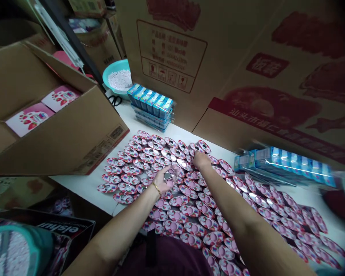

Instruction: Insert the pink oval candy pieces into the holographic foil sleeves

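In the head view, the left hand is cupped at the middle of the frame, palm up, holding pink rounds and a silver-rimmed round. The right hand, right of centre and higher up, reaches down to the far edge of the spread with its fingers bunched narrow; I cannot tell whether they pinch anything. The oval printed pieces cover the white table from the centre to the lower right. Those in the lower middle show pink centres, while many at the spread's upper left look darker in the middle. The step in hand appears to be fingertip work on one oval piece, with the left palm serving as a supply; the next move calls for a light, precise touch, since neighbouring pieces stand close enough to be nudged
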A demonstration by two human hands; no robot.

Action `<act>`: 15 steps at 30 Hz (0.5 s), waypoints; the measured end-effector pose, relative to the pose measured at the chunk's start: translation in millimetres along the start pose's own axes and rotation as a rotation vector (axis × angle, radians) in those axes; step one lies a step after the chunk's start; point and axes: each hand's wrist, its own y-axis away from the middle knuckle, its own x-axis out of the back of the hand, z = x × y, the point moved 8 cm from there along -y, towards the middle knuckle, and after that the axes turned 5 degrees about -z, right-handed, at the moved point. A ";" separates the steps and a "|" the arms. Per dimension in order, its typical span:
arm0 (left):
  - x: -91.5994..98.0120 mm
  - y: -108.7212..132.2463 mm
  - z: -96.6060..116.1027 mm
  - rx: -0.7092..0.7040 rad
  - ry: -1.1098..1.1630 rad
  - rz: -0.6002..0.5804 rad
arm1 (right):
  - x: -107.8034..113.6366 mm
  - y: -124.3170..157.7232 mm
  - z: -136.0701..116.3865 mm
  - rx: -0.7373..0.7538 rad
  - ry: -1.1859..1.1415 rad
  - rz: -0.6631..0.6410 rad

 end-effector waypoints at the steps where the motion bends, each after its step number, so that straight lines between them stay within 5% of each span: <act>1: 1.3 -1.3 2.5 -0.018 0.007 0.011 | 2.0 8.0 -0.8 0.025 -0.028 0.056; 5: 6.5 -6.3 14.2 -0.132 0.007 0.068 | 0.0 65.8 -25.1 0.329 -0.400 0.274; 9: 1.2 -12.7 18.8 -0.239 0.011 0.083 | -31.1 114.5 -58.2 0.439 -0.678 0.163; 15: -9.1 -19.6 23.4 -0.267 0.063 0.060 | -29.3 97.6 -40.0 0.354 -0.792 0.172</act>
